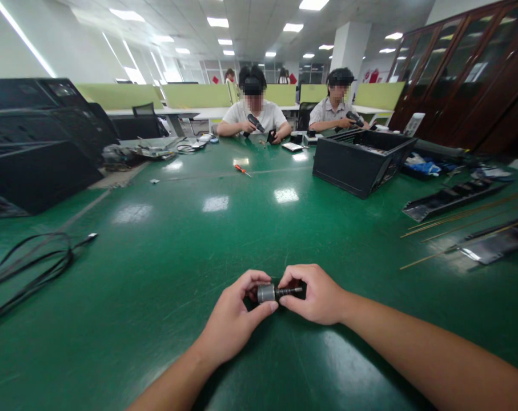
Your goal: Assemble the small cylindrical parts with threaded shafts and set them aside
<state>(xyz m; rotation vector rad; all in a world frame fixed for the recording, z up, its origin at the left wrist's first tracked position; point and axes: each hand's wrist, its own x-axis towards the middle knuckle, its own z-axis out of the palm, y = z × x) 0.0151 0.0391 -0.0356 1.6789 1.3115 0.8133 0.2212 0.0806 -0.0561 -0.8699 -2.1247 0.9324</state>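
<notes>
Just above the green table, my two hands meet at a small silver-grey metal cylinder with a shaft (266,293). It looks like a small motor, though I cannot be sure of the kind. It lies sideways, and its dark, ridged shaft points right. My left hand (237,311) is closed around the cylinder body, thumb below and fingers above. My right hand (316,294) pinches at the shaft's base where it leaves the cylinder, and the shaft's thin tip shows in front of the palm. The fingers partly hide both ends of the part.
An orange-handled screwdriver (242,170) lies mid-table. Black cables (48,268) are at left, before dark computer cases (36,171). A black open case (353,162), thin rods (438,222) and metal strips (498,242) are at right. Two people sit opposite with power drills (255,122).
</notes>
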